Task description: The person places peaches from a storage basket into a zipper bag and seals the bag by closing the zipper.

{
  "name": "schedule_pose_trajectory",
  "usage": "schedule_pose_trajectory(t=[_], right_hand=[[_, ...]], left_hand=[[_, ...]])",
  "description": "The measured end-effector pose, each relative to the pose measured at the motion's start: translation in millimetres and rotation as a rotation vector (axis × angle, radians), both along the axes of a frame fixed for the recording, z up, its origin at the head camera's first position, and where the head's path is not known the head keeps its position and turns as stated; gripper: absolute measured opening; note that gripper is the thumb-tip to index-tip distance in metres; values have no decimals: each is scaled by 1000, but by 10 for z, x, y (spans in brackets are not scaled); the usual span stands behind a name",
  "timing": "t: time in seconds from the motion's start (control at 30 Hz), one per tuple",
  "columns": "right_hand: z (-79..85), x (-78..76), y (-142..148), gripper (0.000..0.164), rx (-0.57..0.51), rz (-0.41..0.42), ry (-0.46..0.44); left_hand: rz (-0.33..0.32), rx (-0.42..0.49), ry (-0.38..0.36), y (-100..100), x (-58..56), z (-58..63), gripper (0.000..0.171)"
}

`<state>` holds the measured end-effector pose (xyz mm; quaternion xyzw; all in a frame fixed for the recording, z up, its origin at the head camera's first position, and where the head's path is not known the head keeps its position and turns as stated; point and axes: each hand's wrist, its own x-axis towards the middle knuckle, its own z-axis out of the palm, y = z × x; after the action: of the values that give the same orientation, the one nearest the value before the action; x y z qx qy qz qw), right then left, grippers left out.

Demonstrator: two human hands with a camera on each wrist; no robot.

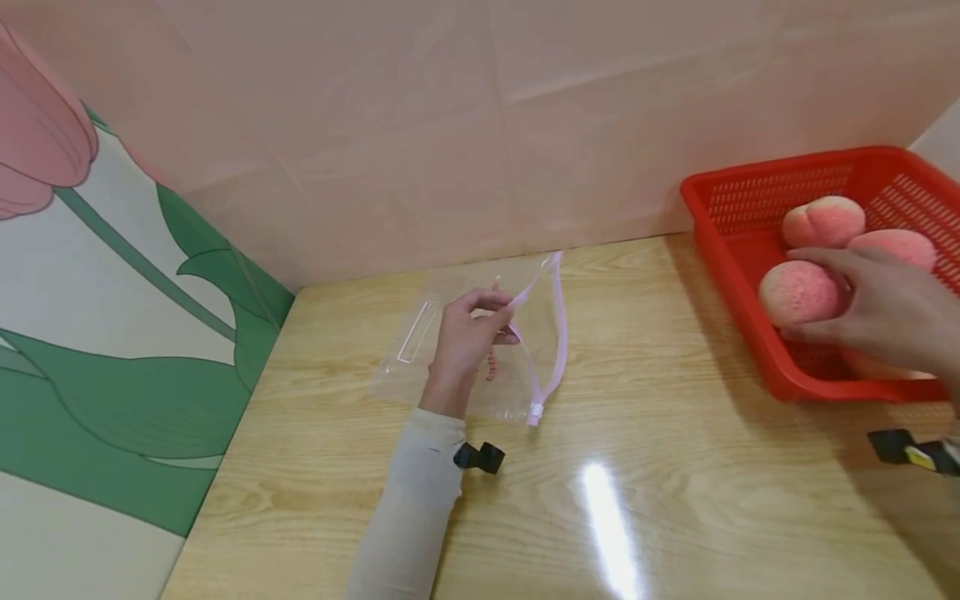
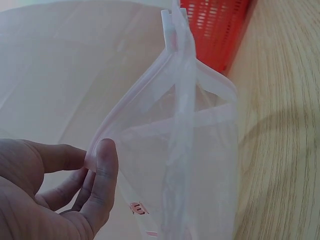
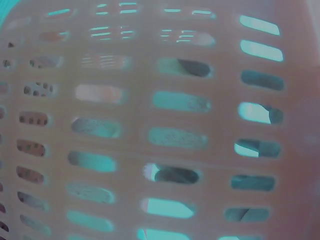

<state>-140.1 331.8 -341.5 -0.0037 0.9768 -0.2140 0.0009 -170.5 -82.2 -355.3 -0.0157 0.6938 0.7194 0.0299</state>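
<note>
A clear plastic zip bag [image 1: 420,367] with a pink zip edge and red print lies on the table, its mouth parted. My left hand [image 1: 468,337] pinches one side of that mouth between thumb and fingers, lifting it away from the other side. In the left wrist view the pinched zip edge [image 2: 117,107] runs up to the slider end. At the right, inside a red basket [image 1: 731,292], my right hand [image 1: 892,304] grips a pink and cream peach [image 1: 798,293] from its right side. The right wrist view shows only the basket's slotted wall [image 3: 135,115]; hand and peach are hidden there.
Other peaches [image 1: 825,221] lie in the basket behind and under the right hand. The wooden table [image 1: 660,500] meets a pinkish covered wall [image 1: 450,167] at the back. On the left stands a wall with a painted tulip [image 1: 127,408].
</note>
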Motion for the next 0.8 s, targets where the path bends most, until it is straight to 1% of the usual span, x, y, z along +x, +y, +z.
schedule_pose_trajectory(t=[0.13,0.27,0.37,0.5,0.6,0.8], right_hand=[[-18,-3,4,125,-20,2,8],[-33,-8,-14,126,-61,-24,6],[-33,-15,-23,124,-64,-29,7],[-23,-19,-25,117,-49,-13,43],[-9,-8,-24,115,-44,-17,69],[25,-32,-39,118,-62,-12,98]], left_hand=[[0,0,2,5,1,0,16],[5,-3,1,5,4,5,15],[6,-6,-1,5,3,6,15],[10,-12,-3,6,0,1,15],[12,-15,-2,10,4,-1,15],[9,-7,-2,13,5,0,16]])
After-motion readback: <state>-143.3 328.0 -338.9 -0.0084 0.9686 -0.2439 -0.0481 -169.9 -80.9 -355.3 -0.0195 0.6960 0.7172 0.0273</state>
